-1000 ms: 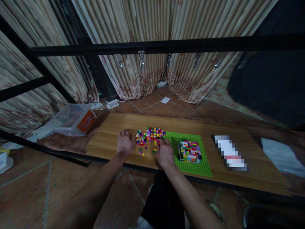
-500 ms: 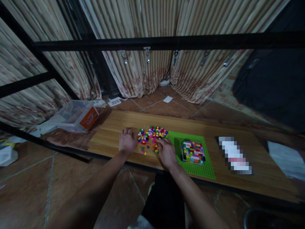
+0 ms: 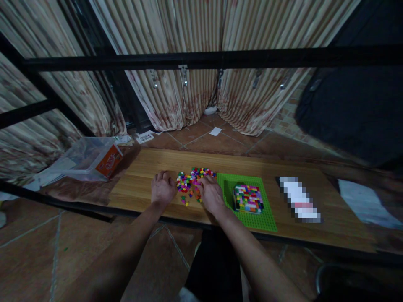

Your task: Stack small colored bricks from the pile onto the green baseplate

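Observation:
Small toy building bricks in many colours lie in a loose pile (image 3: 202,172), with a smaller heap (image 3: 183,183) to its left. My left hand (image 3: 163,187) rests on the tabletop beside the smaller heap, fingers loosely bent and apart, holding nothing I can see. Over the near side of the pile, my right hand (image 3: 212,195) has its thumb and fingers pinched together among the bricks; whatever is between the fingertips is hidden. Right of that hand lies a green studded baseplate (image 3: 267,222), carrying a block built of rows of multicoloured bricks (image 3: 248,199).
The wooden table (image 3: 141,176) has a blurred-out phone-like object (image 3: 300,200) on its right side. A clear plastic bin with an orange label (image 3: 91,161) stands beyond the left end. Paper (image 3: 368,203) lies at the right. A black metal bar (image 3: 201,60) crosses above.
The whole view has shifted, so everything sits slightly further left. My right hand stays at the pile with its fingers a little further over the bricks. My left hand remains resting.

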The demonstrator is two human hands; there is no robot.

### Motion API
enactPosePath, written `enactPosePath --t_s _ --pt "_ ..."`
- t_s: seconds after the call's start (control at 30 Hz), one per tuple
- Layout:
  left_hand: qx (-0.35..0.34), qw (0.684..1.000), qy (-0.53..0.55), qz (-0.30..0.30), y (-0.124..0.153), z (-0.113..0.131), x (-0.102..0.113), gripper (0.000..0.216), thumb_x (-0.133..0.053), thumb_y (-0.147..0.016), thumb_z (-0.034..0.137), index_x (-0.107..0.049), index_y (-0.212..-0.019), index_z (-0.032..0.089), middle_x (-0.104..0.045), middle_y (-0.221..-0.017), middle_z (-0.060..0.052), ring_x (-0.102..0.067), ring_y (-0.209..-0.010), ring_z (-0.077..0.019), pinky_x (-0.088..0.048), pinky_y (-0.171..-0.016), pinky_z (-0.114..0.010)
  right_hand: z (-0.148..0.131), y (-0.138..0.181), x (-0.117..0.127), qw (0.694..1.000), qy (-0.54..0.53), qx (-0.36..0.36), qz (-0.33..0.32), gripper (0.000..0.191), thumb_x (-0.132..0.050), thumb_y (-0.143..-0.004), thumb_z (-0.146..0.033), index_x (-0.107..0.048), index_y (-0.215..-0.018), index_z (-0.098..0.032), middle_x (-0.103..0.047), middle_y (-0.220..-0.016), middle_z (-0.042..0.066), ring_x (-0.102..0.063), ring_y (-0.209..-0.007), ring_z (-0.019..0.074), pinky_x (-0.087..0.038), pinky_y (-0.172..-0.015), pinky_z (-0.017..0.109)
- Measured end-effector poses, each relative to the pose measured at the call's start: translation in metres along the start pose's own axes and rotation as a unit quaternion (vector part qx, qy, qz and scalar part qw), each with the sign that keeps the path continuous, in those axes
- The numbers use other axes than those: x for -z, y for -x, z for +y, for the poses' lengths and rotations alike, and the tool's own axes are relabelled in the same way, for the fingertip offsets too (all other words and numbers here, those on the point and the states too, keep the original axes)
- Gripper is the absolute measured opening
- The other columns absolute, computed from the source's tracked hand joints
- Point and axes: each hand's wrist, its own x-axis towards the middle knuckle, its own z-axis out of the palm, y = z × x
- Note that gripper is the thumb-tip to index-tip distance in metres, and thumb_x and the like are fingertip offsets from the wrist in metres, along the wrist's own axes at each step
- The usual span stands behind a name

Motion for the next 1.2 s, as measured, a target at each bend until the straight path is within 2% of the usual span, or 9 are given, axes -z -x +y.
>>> enactPosePath --t_s 0.1,0.27,0.37,0.5,0.73,0.97,1.2 --pt "-0.006 1.0 -0.002 0.001 -0.001 -0.001 -0.001 0.037 -0.04 -0.086 0.024 -0.062 -0.112 0.012 -0.063 -0.119 -0.016 -0.054 -0.111 -0.0306 -0.041 -0.097 -0.046 -0.012 0.019 0.006 0.996 -0.079 -0.01 0.034 0.018 -0.048 -0.094 -0.02 -0.065 -0.096 -0.021 -0.068 -0.096 0.006 -0.061 -0.095 0.0202 -0.046 -0.088 0.033" --pt "-0.015 1.0 -0.004 0.01 -0.003 -0.003 -0.003 0.038 -0.039 -0.086 0.026 -0.063 -0.112 0.011 -0.063 -0.119 -0.017 -0.054 -0.11 -0.031 -0.041 -0.097 -0.046 -0.023 0.071 0.019 0.974 -0.206 -0.064 0.075 0.021 -0.046 -0.096 -0.023 -0.065 -0.105 -0.022 -0.069 -0.1 0.006 -0.065 -0.092 0.0174 -0.05 -0.083 0.029" --pt "-0.023 1.0 -0.01 0.012 -0.004 -0.004 -0.004 0.04 -0.037 -0.086 0.027 -0.063 -0.112 0.01 -0.063 -0.118 -0.017 -0.054 -0.109 -0.0316 -0.042 -0.097 -0.046 -0.016 0.1 0.031 0.961 -0.238 -0.107 0.088 0.022 -0.047 -0.096 -0.026 -0.067 -0.104 -0.021 -0.07 -0.098 0.005 -0.066 -0.091 0.0172 -0.05 -0.081 0.028" --pt "-0.016 1.0 -0.014 0.01 -0.006 -0.005 -0.005 0.043 -0.037 -0.086 0.028 -0.064 -0.113 0.009 -0.063 -0.12 -0.018 -0.054 -0.109 -0.0326 -0.042 -0.096 -0.047 0.004 0.124 0.051 0.956 -0.217 -0.146 0.136 0.025 -0.047 -0.097 -0.031 -0.068 -0.103 -0.022 -0.07 -0.098 0.006 -0.066 -0.092 0.018 -0.051 -0.081 0.03" --pt "-0.03 0.999 -0.003 0.018 -0.006 -0.008 -0.008 0.042 -0.037 -0.086 0.028 -0.063 -0.114 0.011 -0.063 -0.118 -0.018 -0.055 -0.109 -0.0314 -0.042 -0.097 -0.047 0.039 0.117 0.074 0.967 -0.057 -0.108 0.224 0.026 -0.05 -0.095 -0.033 -0.073 -0.097 -0.023 -0.066 -0.104 0.008 -0.061 -0.099 0.0207 -0.049 -0.09 0.036" --pt "-0.028 0.999 -0.006 0.02 -0.006 -0.007 -0.007 0.043 -0.037 -0.086 0.029 -0.064 -0.114 0.01 -0.064 -0.117 -0.018 -0.055 -0.109 -0.0319 -0.043 -0.096 -0.047 0.054 0.105 0.075 0.975 0.045 -0.064 0.208 0.024 -0.053 -0.093 -0.032 -0.075 -0.09 -0.023 -0.063 -0.109 0.01 -0.055 -0.103 0.0249 -0.049 -0.089 0.041" --pt "-0.02 1.0 -0.001 0.015 -0.006 -0.006 -0.005 0.044 -0.037 -0.085 0.029 -0.064 -0.113 0.009 -0.064 -0.117 -0.019 -0.055 -0.11 -0.0323 -0.042 -0.097 -0.047 0.057 0.104 0.078 0.977 0.042 -0.085 0.193 0.023 -0.054 -0.092 -0.033 -0.075 -0.089 -0.024 -0.06 -0.114 0.009 -0.053 -0.108 0.0263 -0.047 -0.093 0.045"
